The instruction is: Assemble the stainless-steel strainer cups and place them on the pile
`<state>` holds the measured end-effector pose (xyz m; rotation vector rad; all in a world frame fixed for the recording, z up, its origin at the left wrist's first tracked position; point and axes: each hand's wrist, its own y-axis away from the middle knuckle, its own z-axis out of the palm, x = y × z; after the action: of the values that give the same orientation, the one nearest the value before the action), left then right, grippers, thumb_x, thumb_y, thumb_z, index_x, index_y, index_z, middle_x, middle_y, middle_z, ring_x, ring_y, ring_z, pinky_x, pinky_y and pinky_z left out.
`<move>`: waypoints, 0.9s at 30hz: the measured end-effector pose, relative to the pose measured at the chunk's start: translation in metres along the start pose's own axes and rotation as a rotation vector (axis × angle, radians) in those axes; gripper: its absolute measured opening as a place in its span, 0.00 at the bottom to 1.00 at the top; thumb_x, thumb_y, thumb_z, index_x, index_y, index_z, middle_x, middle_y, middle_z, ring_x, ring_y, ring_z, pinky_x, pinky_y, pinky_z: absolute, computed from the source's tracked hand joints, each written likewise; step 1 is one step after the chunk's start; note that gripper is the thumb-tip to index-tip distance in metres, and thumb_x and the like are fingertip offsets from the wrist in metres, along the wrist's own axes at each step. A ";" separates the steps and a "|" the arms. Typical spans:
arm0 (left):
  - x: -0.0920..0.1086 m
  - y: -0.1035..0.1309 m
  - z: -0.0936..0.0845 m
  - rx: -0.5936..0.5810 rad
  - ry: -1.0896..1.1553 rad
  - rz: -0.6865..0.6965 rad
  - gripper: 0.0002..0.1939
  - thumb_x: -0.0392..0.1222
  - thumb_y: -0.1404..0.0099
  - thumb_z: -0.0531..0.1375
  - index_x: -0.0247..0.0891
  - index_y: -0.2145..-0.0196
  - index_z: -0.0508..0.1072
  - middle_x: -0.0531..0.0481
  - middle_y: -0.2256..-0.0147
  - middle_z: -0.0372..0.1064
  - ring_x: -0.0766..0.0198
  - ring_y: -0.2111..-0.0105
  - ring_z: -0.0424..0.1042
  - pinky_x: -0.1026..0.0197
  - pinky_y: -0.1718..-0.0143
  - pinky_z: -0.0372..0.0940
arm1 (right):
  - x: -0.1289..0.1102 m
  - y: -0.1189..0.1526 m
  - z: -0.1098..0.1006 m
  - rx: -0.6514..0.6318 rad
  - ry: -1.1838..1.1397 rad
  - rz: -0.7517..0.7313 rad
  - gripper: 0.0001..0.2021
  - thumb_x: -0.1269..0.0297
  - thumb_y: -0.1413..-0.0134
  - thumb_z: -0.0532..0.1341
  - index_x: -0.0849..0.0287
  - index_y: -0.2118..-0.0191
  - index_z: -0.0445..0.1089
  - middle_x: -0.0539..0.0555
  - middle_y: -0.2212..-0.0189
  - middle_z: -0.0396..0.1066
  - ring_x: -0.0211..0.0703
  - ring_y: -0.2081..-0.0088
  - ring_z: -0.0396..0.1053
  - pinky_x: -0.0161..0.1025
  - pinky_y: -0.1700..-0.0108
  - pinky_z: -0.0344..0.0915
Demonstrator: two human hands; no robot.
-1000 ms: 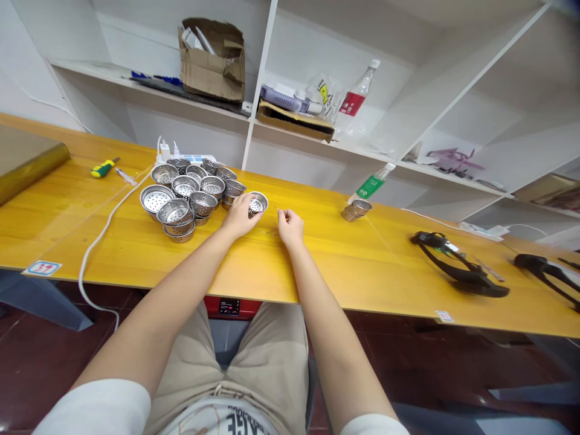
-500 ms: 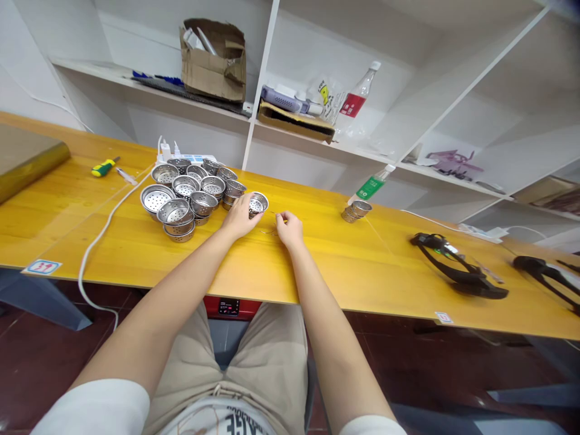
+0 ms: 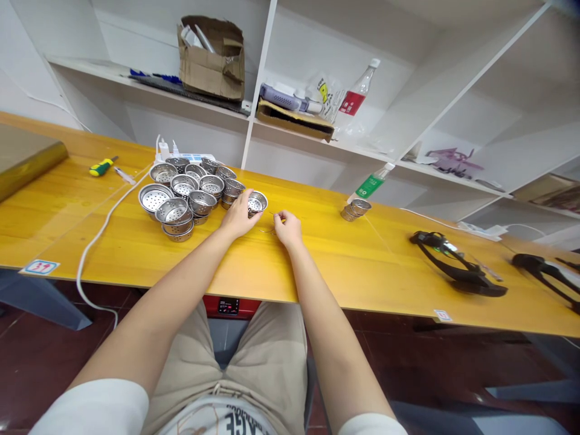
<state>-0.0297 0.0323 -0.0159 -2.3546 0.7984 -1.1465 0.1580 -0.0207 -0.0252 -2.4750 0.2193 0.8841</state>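
Yellow wooden desk (image 3: pixel 136 254), white shelving (image 3: pixel 267 72) behind. Far left: screwdriver (image 3: pixel 102 166), white cable (image 3: pixel 97 238). Cluster of perforated steel cups (image 3: pixel 190 196), all look empty. Left hand (image 3: pixel 239 219), fingers closed on one strainer cup (image 3: pixel 257 203) tilted at the cluster's right edge. Right hand (image 3: pixel 287 228) just beside, fingers pinched narrow on a thin wire (image 3: pixel 270 229). Further right: steel rings (image 3: pixel 356 209), green-label bottle (image 3: pixel 371 184), black headset (image 3: pixel 457 272).
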 end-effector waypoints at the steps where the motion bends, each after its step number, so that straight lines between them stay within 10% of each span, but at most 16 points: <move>1: 0.000 0.000 0.000 -0.001 -0.001 0.002 0.38 0.45 0.35 0.66 0.36 0.32 0.58 0.33 0.34 0.63 0.44 0.34 0.66 0.44 0.32 0.61 | 0.000 0.000 0.000 -0.003 0.000 0.000 0.13 0.56 0.37 0.55 0.55 0.69 0.70 0.55 0.66 0.76 0.47 0.63 0.69 0.42 0.54 0.62; 27: -0.001 0.001 0.001 -0.015 -0.007 0.024 0.36 0.46 0.35 0.65 0.35 0.33 0.60 0.32 0.35 0.64 0.43 0.35 0.66 0.43 0.32 0.61 | -0.001 0.002 -0.003 -0.039 -0.004 -0.002 0.13 0.56 0.38 0.55 0.56 0.70 0.69 0.55 0.68 0.75 0.46 0.64 0.68 0.42 0.55 0.62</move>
<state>-0.0294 0.0325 -0.0173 -2.3532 0.8330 -1.1256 0.1585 -0.0239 -0.0235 -2.5089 0.1994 0.9003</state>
